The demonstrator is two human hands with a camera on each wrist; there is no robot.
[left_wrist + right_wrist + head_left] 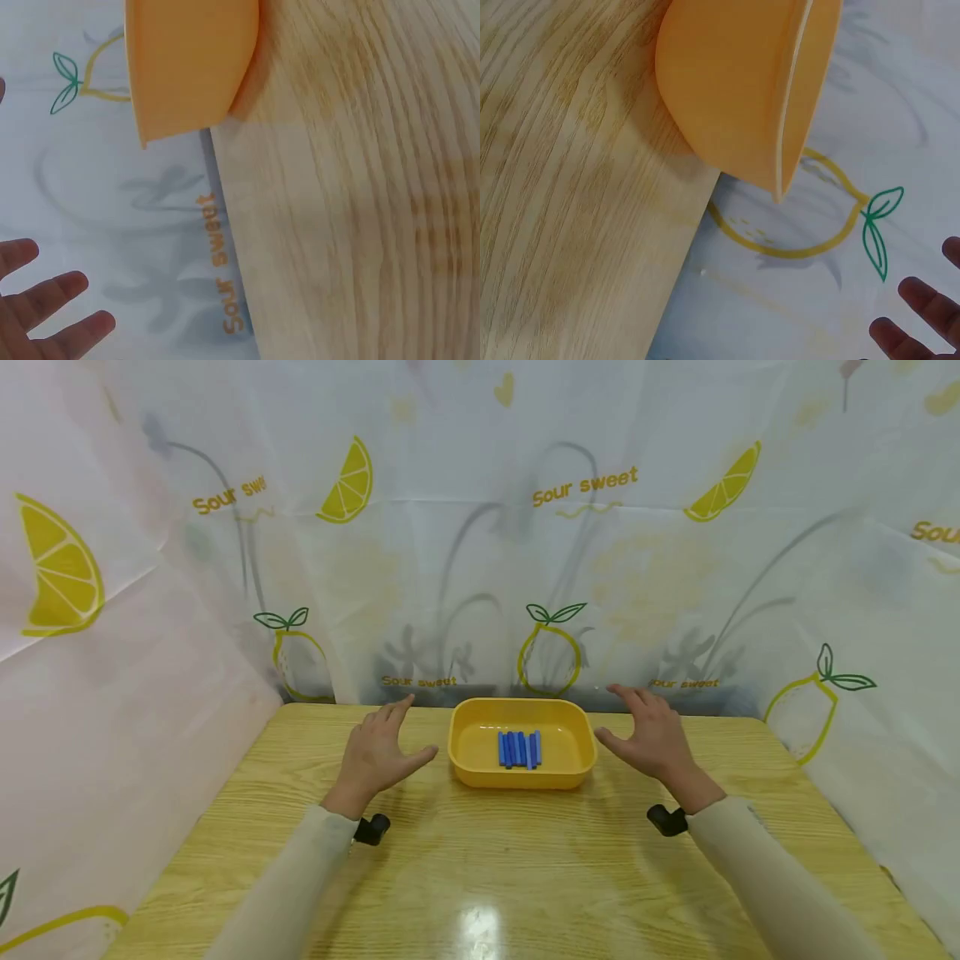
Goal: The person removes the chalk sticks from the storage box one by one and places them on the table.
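A yellow plastic basin (525, 779) stands near the far edge of the table. Several short blue sticks (519, 749), light and dark, lie side by side on its floor; what they are exactly I cannot tell. My left hand (377, 753) is held to the left of the basin, fingers spread, apart from it. On the other side my right hand (651, 735) hovers close to the basin's right end, thumb nearest the rim. Both hands hold nothing. In the wrist views the outer wall of the basin (187, 67) shows, with only some fingertips (922, 300) in sight.
The wooden table (510, 877) reaches toward me, with a bright reflection at its front. A white curtain (465, 552) printed with lemons hangs behind the table's far edge and along both sides. Small black wrist cameras (372, 829) sit under both wrists.
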